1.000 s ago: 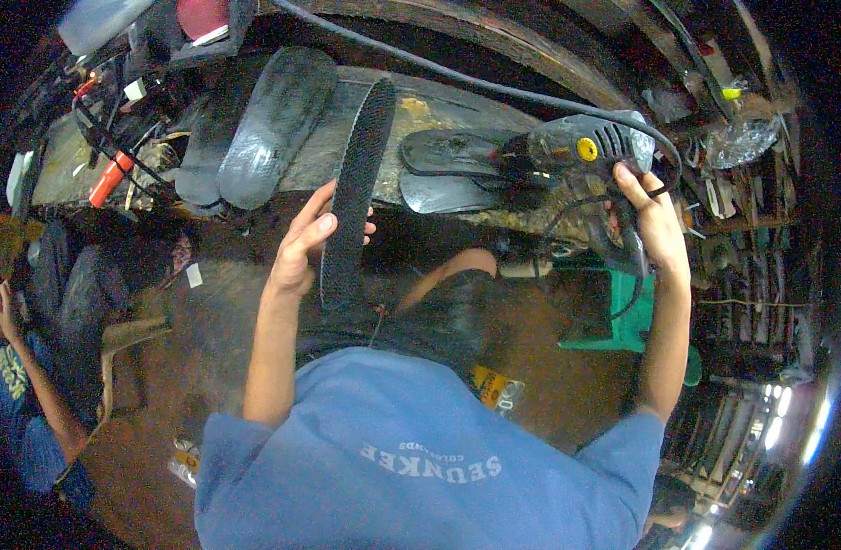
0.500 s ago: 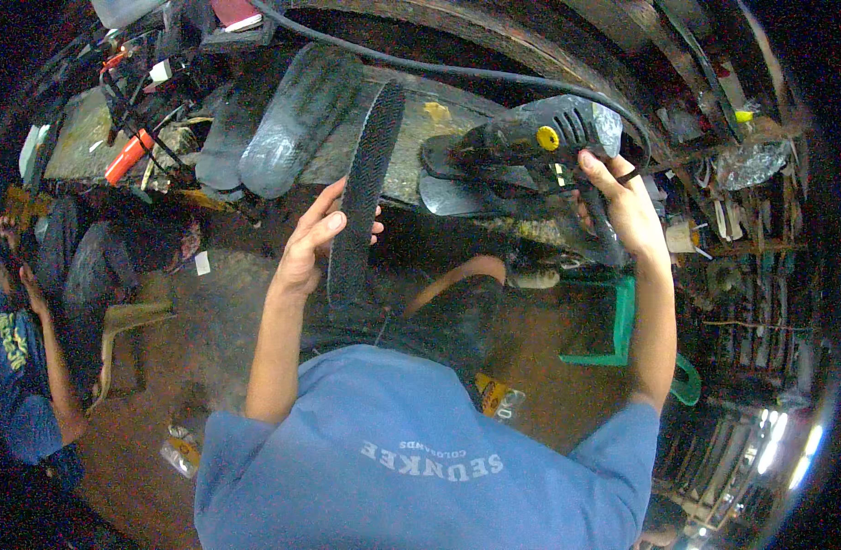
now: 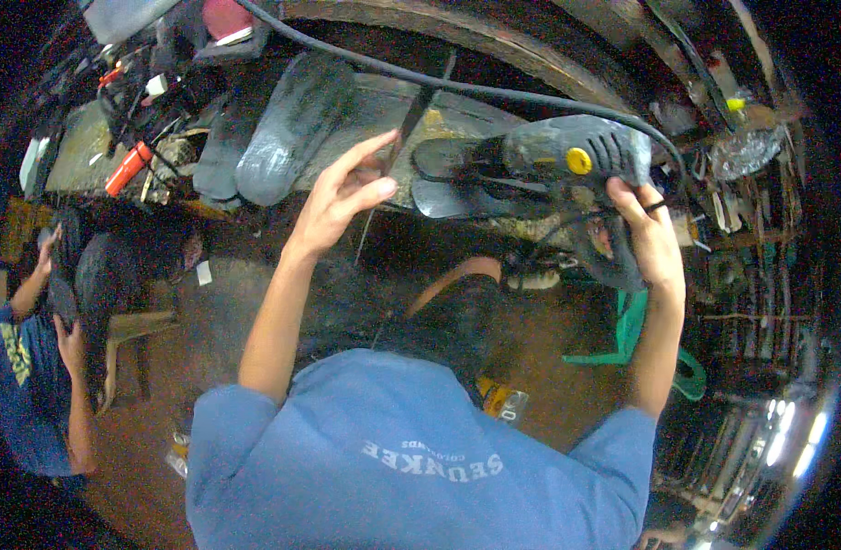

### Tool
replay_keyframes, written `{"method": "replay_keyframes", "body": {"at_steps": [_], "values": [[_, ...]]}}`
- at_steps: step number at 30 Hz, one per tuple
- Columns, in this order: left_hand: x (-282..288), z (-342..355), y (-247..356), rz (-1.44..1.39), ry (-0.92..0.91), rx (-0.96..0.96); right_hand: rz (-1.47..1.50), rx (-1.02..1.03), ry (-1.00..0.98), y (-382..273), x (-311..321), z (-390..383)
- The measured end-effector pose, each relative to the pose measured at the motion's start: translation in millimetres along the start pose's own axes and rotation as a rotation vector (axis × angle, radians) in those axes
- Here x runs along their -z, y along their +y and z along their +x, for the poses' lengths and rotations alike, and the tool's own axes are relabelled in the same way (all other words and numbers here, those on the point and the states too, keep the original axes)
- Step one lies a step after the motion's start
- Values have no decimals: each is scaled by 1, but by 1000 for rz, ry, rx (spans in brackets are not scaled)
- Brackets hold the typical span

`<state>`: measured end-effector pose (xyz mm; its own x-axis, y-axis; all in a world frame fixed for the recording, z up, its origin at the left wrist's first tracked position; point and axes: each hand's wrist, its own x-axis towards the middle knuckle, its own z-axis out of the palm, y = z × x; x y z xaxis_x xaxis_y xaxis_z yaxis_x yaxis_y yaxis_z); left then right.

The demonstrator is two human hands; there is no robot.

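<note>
My left hand [image 3: 333, 206] pinches a thin black textured sole [image 3: 411, 115] between thumb and fingers. The sole stands nearly edge-on over the bench, so little of its face shows. My right hand [image 3: 652, 234] is wrapped round the handle of a grey-black heat gun [image 3: 567, 151] with a yellow knob. The gun's nozzle points left, above two dark soles; the lower one [image 3: 453, 199] sticks out under it. Left of my left hand, a large dark shoe sole [image 3: 283, 137] lies on the bench beside a smaller dark sole [image 3: 221, 151].
A thick grey cable [image 3: 375, 64] arches across the workbench [image 3: 81, 142]. An orange-handled tool [image 3: 129, 168] lies among clutter at its left. Another person [image 3: 35, 367] works at the far left, holding something dark. A green plastic chair [image 3: 630, 330] stands below my right forearm; a bottle [image 3: 503, 401] is on the floor.
The sole in my left hand has turned from showing its patterned face to nearly edge-on. My right hand has shifted slightly right and down with the heat gun.
</note>
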<state>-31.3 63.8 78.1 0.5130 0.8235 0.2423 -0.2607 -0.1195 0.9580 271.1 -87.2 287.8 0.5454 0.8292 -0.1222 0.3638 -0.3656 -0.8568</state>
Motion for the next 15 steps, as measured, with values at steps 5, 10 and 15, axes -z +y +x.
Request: {"method": "replay_keyframes", "body": {"at_steps": [5, 10, 15], "values": [[-42, 76, -15, 492, -64, -320, -44, 52, 197, 22, 55, -27], [-83, 153, -46, 898, -417, -362, -106, 58, 168, 42, 89, -39], [-87, 179, -65, 967, -749, -206, -65, -107, 223, 59, 109, -53]]}}
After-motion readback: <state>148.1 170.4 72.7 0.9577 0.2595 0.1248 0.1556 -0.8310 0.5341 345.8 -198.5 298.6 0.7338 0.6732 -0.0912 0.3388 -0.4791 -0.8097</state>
